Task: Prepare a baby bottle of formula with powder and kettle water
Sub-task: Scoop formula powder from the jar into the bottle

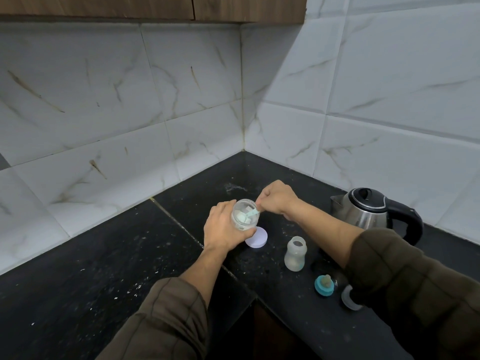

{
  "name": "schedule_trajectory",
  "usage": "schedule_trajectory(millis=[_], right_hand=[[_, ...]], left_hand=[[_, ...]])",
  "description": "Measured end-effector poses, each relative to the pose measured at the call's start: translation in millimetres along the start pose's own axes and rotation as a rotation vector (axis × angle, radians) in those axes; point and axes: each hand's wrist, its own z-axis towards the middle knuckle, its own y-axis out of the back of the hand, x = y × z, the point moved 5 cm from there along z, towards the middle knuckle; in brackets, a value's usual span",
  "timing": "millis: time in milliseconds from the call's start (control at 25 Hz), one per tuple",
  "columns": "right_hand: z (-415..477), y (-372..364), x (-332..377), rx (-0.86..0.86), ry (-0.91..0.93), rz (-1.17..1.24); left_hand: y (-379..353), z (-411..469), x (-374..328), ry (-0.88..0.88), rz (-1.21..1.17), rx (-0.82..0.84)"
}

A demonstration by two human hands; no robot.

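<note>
Baby bottle [295, 253] stands upright and uncapped, its mouth open, on the black speckled countertop [104, 255], on the stretch that runs along the right wall, about midway between that wall and the counter's front edge; whether anything is inside its cloudy body cannot be told. Left of it, out from the back corner where the two tiled walls meet, the left hand [223, 229] holds a clear powder jar [244, 216] just above the counter, fingers and thumb wrapped round its side, the open mouth tipped toward the right hand [278, 198]. That hand is closed in a pinch on the handle of a teal scoop [250, 213], whose bowl sits inside the jar over the pale powder. A round white lid [257, 239] lies flat on the counter just beneath and beside the jar, partly covered by it. Nearer the front edge, beside the bottle, a teal screw ring with its teat [324, 283] rests on the counter, and just right of it a greyish clear cap [348, 298] is half hidden under the right sleeve. A steel electric kettle [363, 209] with black lid and handle stands close to the right wall, well apart from the jar.
</note>
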Motion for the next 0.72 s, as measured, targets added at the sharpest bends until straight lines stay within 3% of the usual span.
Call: schedule_trajectory(millis=[120,360,720], right_hand=[[-5.2,9.1,-10.8,0.019,-0.12,0.162],[-16.0,4.3,-28.2,0.132,-0.25,0.353],[-18.6,-3.3,-30.7,0.135,-0.248,0.335]], left_hand=[[-1.1,0.1,8.1,0.071,-0.028,-0.019],[1.1,-3.9,4.0,0.05,-0.052,-0.014],[3.0,-15.9,13.7,0.067,-0.068,0.008]])
